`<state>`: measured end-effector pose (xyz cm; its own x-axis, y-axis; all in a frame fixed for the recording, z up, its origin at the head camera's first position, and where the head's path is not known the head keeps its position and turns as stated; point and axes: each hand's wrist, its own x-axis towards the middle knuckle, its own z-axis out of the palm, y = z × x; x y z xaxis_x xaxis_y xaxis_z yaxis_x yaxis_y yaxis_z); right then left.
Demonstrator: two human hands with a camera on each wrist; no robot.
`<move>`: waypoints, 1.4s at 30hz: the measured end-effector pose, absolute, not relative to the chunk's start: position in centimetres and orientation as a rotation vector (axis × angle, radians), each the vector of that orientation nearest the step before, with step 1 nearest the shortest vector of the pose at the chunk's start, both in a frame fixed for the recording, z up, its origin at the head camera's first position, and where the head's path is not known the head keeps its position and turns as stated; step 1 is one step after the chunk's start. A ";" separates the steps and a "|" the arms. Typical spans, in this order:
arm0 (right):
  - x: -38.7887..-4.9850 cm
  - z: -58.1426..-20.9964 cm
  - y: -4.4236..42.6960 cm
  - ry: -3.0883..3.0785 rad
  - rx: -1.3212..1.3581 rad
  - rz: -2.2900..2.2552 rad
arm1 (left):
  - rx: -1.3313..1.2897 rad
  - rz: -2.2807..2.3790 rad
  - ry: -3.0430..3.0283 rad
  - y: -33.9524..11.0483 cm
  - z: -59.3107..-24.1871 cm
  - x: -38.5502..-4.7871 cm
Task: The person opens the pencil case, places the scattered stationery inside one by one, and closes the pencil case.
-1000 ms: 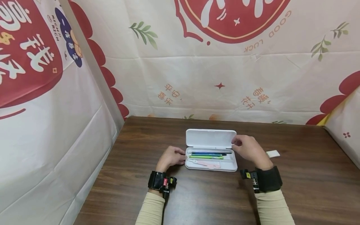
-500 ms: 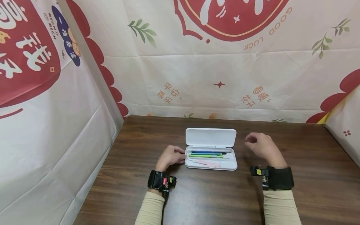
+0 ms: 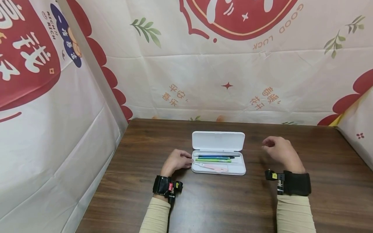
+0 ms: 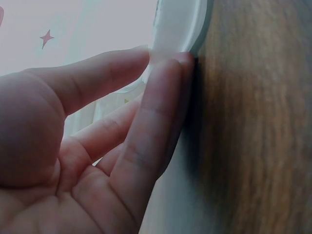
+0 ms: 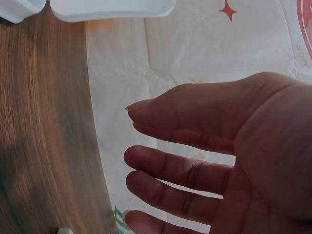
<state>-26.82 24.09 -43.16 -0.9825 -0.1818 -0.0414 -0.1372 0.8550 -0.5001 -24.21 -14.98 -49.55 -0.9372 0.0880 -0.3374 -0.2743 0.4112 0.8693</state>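
Note:
A white pencil case (image 3: 237,170) lies on the brown table with its lid (image 3: 218,141) raised at the back. Inside are several pens and pencils (image 3: 214,159), blue, dark and bright green, plus a slim pink-and-white item (image 3: 214,167) of unclear kind. At the case's left end, my left hand (image 3: 176,160) holds the edge, thumb and fingertips close together there in the left wrist view. To the right of the case my right hand (image 3: 281,150) hovers above the table, fingers loosely bent and holding nothing. The right wrist view shows the lid's corner (image 5: 112,10) beyond it.
A small white object's corner (image 5: 65,231) shows at the bottom of the right wrist view; the right hand hides that spot in the head view. A printed curtain (image 3: 145,81) hangs behind the table (image 3: 227,204), with another cloth (image 3: 81,129) on the left.
My right hand has moved away from the raised lid, off to the right, now covering the small white block. The left hand stays at the case's left end. The head view has tilted slightly.

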 end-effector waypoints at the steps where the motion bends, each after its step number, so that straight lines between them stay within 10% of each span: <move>1: -26.8 -43.1 24.2 2.941 -0.250 -0.783 | -0.161 1.533 2.342 -15.0 -49.6 -24.2; 42: -27.5 -45.4 29.0 2.732 0.056 -0.744 | -0.176 1.546 2.334 -15.0 -49.6 -24.2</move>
